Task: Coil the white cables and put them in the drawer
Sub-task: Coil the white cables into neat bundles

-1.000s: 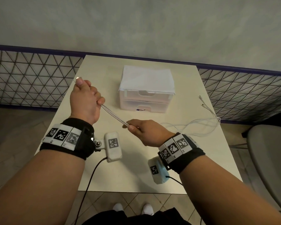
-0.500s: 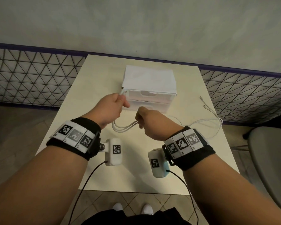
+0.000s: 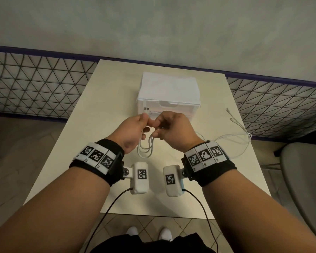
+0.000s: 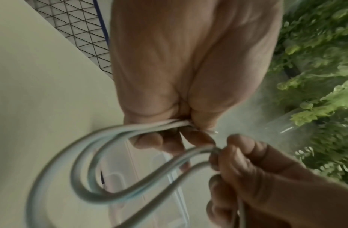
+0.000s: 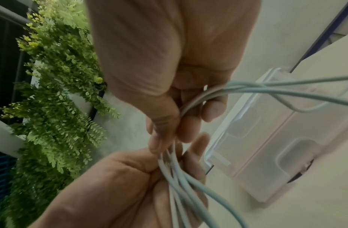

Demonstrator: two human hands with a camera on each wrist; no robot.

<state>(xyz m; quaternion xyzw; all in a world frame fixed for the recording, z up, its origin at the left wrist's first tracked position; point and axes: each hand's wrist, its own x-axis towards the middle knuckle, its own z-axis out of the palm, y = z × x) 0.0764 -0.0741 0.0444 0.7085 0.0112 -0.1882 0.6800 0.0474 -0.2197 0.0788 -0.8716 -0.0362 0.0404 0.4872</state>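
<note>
My left hand (image 3: 135,127) pinches a bundle of white cable loops (image 3: 146,149) that hang below it over the table; a connector end (image 3: 146,110) sticks up above its fingers. In the left wrist view the cable loops (image 4: 87,166) curve down from the left hand (image 4: 180,128). My right hand (image 3: 169,130) is right beside it, fingers curled on the same white cable (image 5: 188,106), bringing a strand against the left hand (image 5: 149,177). The white two-drawer box (image 3: 169,99) stands just behind both hands, its drawers closed.
The loose rest of the white cables (image 3: 241,136) trails across the table (image 3: 84,143) to the right, with connector ends (image 3: 231,115) near the right edge. A grey chair (image 3: 305,179) stands at the right. Mesh fencing (image 3: 35,84) lines the wall behind.
The hands have come together from about a cable-length apart. The stretched cable has folded into hanging loops gathered in my left hand. Both hands moved forward toward the drawer box.
</note>
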